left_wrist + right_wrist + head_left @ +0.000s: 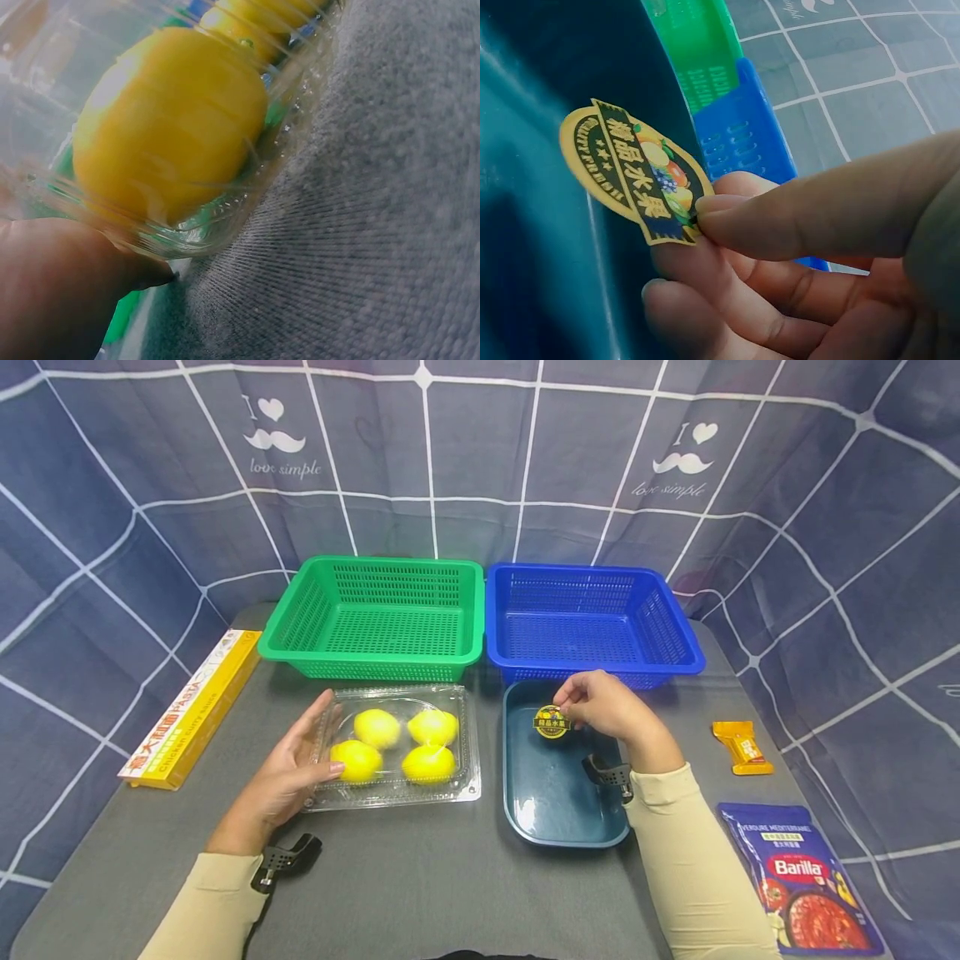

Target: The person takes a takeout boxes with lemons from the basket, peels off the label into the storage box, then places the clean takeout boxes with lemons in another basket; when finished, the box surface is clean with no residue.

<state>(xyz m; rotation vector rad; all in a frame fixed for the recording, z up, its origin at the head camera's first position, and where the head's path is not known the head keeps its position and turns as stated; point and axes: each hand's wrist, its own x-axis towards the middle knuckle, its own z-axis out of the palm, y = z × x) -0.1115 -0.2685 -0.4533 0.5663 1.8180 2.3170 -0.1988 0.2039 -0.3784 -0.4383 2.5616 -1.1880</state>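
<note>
A clear plastic clamshell box [397, 797] with several lemons [377, 728] inside lies on the grey cloth, left of centre. My left hand [288, 768] grips its left side, thumb on the near part and fingers along the far left edge. In the left wrist view, the thumb presses at the plastic beside one lemon [172, 124]. Between thumb and fingertips, my right hand [611, 710] pinches a black and gold fruit sticker [641, 176] with a fruit picture and Chinese lettering. That sticker is held over the dark teal tray [558, 814], whose inside shows no contents.
Behind stand a green basket [375, 656] and a blue basket [592, 664], side by side. A yellow pasta box [197, 710] lies at the left. To the right are a small orange packet [742, 747] and a blue Barilla pouch [801, 878]. Checked cloth [480, 452] hangs around the table.
</note>
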